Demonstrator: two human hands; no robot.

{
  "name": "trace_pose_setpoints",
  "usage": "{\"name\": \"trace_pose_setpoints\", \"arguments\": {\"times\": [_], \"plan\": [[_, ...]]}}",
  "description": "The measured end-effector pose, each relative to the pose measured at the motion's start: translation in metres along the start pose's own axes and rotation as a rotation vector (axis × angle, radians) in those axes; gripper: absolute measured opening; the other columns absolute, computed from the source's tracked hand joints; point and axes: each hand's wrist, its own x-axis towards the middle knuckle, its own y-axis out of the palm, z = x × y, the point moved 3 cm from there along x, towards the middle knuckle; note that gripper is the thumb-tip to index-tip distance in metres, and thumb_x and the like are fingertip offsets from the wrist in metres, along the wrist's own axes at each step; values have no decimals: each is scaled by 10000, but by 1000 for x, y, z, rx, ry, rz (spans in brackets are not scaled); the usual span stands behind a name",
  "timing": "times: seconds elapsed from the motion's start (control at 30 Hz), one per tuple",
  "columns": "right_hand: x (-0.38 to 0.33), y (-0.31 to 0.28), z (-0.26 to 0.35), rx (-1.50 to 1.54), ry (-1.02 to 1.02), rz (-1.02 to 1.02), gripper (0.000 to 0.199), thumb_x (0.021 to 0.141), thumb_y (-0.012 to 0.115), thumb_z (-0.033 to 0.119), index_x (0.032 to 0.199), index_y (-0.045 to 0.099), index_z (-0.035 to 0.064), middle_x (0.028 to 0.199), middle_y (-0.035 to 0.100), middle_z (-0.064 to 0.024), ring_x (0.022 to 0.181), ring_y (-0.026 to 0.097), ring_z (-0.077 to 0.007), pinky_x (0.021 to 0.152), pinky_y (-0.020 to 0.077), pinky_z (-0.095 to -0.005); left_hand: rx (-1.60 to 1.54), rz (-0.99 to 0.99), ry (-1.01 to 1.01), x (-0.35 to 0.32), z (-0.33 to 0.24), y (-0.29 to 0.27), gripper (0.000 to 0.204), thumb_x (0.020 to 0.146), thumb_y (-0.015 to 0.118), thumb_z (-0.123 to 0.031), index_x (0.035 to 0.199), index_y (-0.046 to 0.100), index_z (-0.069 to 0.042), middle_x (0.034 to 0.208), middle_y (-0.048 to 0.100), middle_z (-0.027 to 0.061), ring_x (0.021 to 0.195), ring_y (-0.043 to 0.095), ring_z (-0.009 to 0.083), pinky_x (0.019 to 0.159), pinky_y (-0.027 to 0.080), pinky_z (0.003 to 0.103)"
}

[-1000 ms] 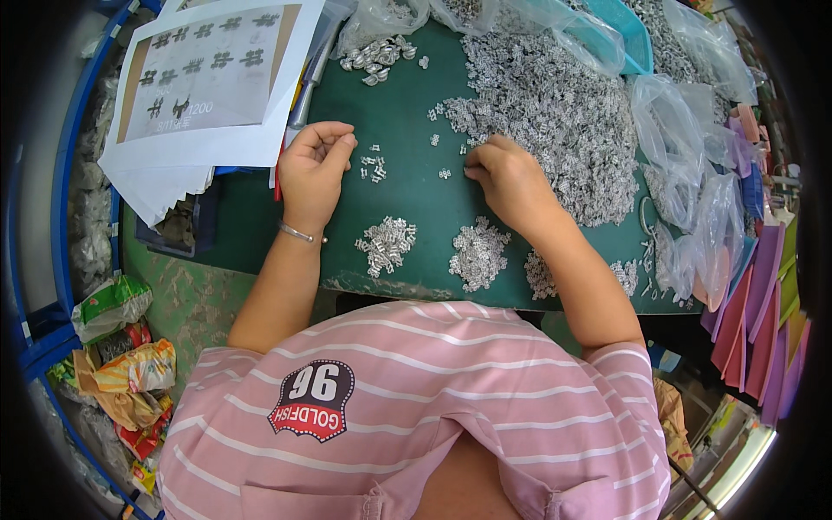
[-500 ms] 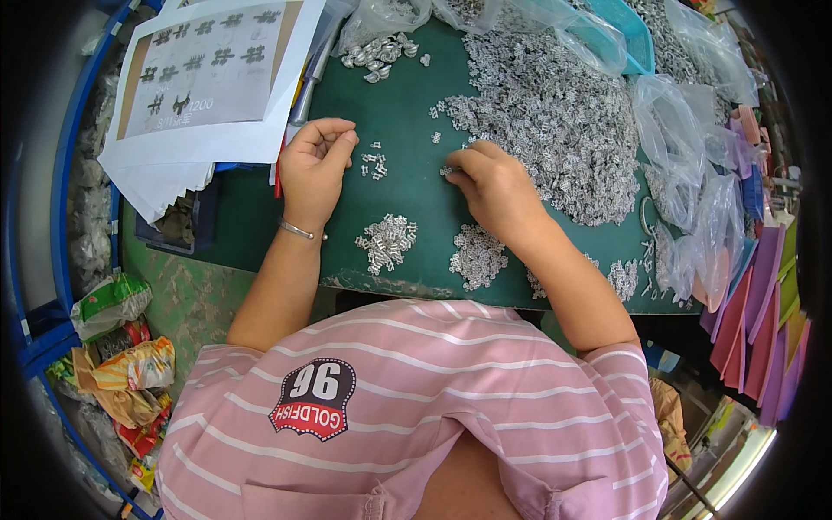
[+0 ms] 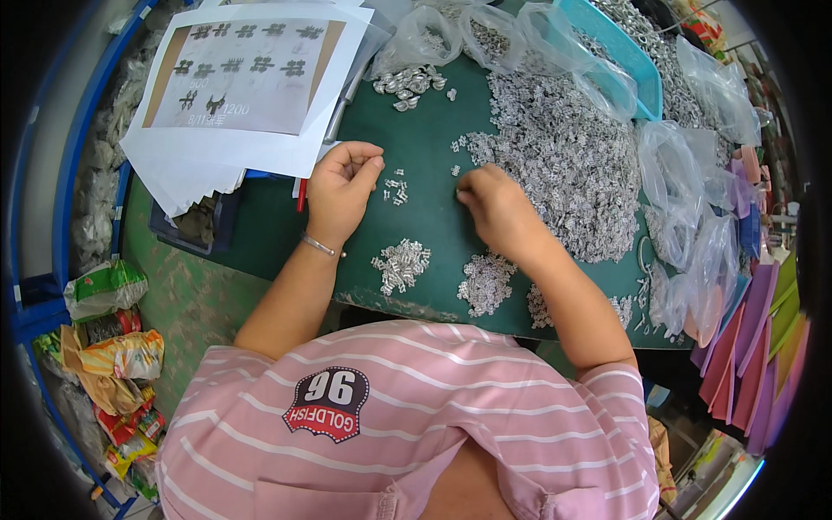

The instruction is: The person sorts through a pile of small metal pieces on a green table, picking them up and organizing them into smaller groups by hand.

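Note:
My left hand (image 3: 343, 192) is held over the green table top, with thumb and forefinger brought together. Whatever lies in that pinch is too small to make out. Just right of it are a few small silver metal pieces (image 3: 396, 188). My right hand (image 3: 503, 217) is closed at the near left edge of a large heap of small silver metal pieces (image 3: 568, 160), fingertips pressed down near the table. Its fingertips hide anything they hold. A single loose piece (image 3: 456, 171) lies just beyond them. Nearer me are two small piles, a shiny one (image 3: 401, 266) and a greyer one (image 3: 486, 284).
Printed sheets (image 3: 234, 87) cover the table's left, above a dark tray (image 3: 195, 224). Rounded silver parts (image 3: 409, 85) and clear bags (image 3: 420, 43) lie at the back. A turquoise basket (image 3: 646, 82) and more plastic bags (image 3: 680, 186) stand right. Coloured strips (image 3: 754, 347) hang beyond the table.
The whole view has shifted, so the table appears lower and further right. A small piece that showed at my right fingertips is no longer visible there. My left hand keeps its pinch.

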Motion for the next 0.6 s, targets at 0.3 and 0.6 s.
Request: {"name": "trace_pose_setpoints", "arguments": {"times": [0.3,0.6], "plan": [[34,-6,2,324,443,151,125,864,555,58,930,613,-31,875,628,-157,703,626,-216,557,511,-316,7,-12,-1,-1,0,-5,110,846,619,-4,955,629,11,790,630,12,617,518,34,539,408,162],[20,-20,7,37,26,5,91,768,607,-41,856,588,-28,826,624,-170,700,609,-295,656,492,-349,1,-8,12,4,2,-1,122,839,643,-29,961,640,-22,803,639,16,595,501,40,511,357,158]]}}
